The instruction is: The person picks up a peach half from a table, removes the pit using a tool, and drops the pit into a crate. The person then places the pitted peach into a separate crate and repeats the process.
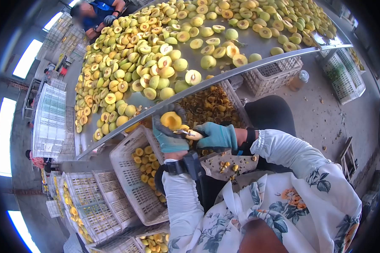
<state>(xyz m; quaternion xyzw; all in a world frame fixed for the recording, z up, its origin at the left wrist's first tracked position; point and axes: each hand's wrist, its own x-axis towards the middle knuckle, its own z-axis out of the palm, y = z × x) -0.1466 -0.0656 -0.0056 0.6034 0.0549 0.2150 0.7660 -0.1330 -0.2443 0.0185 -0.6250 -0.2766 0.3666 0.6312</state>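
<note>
Workshop, a steel table (257,64) slanting across in front of you, halved fruit (193,77) spreading over it, a plastic crate (131,192) standing to your left. Your left hand (172,144) is clasping a fruit half (171,120), hollow facing you, just off the table edge. Your right hand (219,135) is gripping a hand tool (193,134), its long axis running nearly crosswise, metal tip (180,132) pointing left; the fruit half is sitting just beyond that tip, contact impossible to tell
</note>
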